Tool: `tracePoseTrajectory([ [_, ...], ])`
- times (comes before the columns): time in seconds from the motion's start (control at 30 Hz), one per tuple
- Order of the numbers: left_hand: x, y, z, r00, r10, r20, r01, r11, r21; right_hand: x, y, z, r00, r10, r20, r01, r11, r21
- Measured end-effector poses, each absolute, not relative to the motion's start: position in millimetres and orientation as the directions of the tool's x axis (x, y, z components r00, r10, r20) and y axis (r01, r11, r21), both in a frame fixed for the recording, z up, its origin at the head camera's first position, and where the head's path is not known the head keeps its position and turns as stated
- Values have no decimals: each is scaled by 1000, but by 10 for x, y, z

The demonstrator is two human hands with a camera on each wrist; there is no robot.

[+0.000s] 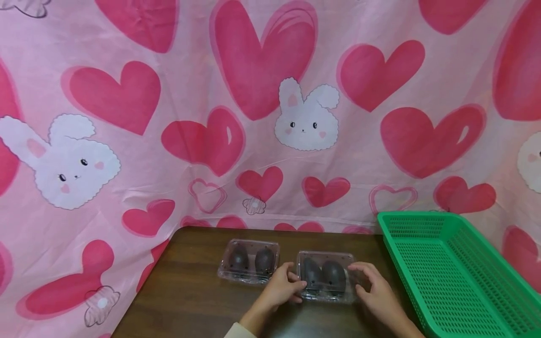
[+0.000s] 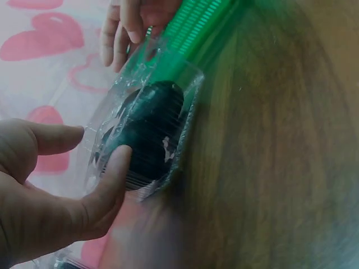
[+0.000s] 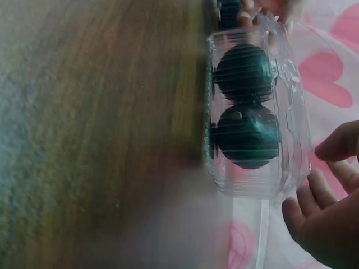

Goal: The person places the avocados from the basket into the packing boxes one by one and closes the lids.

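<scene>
Two clear plastic clamshell boxes stand on the brown table, each with two dark, egg-shaped fruits that look like avocados. My left hand (image 1: 281, 285) is at the left side of the right-hand box (image 1: 327, 296), its thumb (image 2: 120, 162) against the front and its forefinger (image 2: 61, 138) by the rim. On the other side, my right hand (image 1: 377, 293) has its fingertips (image 3: 314, 182) beside the lid edge; whether they touch it I cannot tell. The second box (image 1: 249, 279) sits to the left, behind my left hand. Both lids look closed.
A long green plastic basket (image 1: 410, 286) with slotted walls stands at the right of the table (image 1: 186, 291), close to my right hand. A pink cloth (image 1: 258, 155) with hearts and rabbits hangs behind the table and along its left side.
</scene>
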State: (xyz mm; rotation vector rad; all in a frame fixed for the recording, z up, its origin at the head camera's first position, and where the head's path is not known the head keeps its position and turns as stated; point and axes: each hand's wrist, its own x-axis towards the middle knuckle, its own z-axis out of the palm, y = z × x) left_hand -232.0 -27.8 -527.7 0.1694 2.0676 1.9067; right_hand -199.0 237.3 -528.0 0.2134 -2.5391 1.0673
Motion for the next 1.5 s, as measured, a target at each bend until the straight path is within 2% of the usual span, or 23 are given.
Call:
tracePoseTrajectory([
  [0.1,-2311,-280,-5316,-938,309,-159,-160,22,987,-1989,2371,-5324,-913,18,408,-287,683,-671],
  [0.17,-2308,-282,-5338,-934,320,-157,-174,-25,984,-1982,2379,-5334,-935,50,351,-230,668,-708],
  [0.33,-2295,-284,-5381,-929,342,-142,-174,-66,982,-1968,2427,-5330,-992,124,29,44,548,-835],
  [0.47,-2289,-261,-5402,-941,314,-126,-157,-75,985,-1976,2474,-5349,-979,100,-178,201,308,-930],
  [0.57,-2283,-237,-5413,-953,278,-116,-145,-84,986,-1986,2526,-5359,-965,33,-259,261,104,-960],
  [0.63,-2279,-223,-5422,-960,260,-108,-137,-95,986,-1996,2569,-5357,-956,-23,-293,293,19,-956],
  [0.77,-2273,-199,-5429,-966,245,-85,-113,-104,988,-2016,2649,-5367,-944,-112,-311,317,-45,-947],
  [1.03,-2265,-178,-5435,-974,216,-67,-84,-69,994,-1988,2714,-5372,-932,-217,-290,313,-81,-946],
  [1.5,-2258,-185,-5453,-975,214,-59,-67,-31,997,-1989,2645,-5421,-942,-143,-304,317,-84,-945],
])
